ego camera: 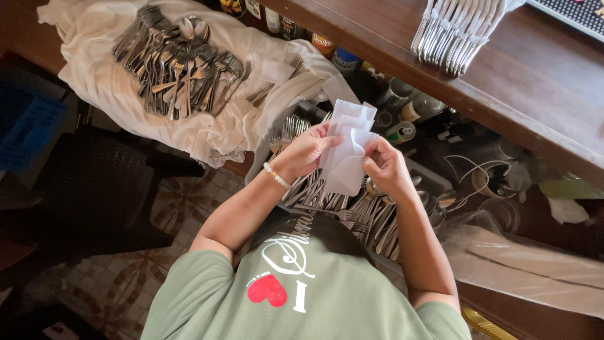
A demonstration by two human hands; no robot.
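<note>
Nearest to us, we see two hands working one white napkin. Our left hand closes its fingers on the napkin's left edge, thumb on top; a beaded bracelet circles that wrist. Our right hand pinches the right edge, fingers curled tight. The napkin hangs between them, folded and upright, above a loose heap of forks, too many to count.

Farther off to the left, a white cloth drapes over a surface and carries a second pile of cutlery, again past counting. On the wooden counter beyond, one fanned row of forks lies near the edge. Jars and cans crowd the shelf under the counter, leaving little free room around the hands.
</note>
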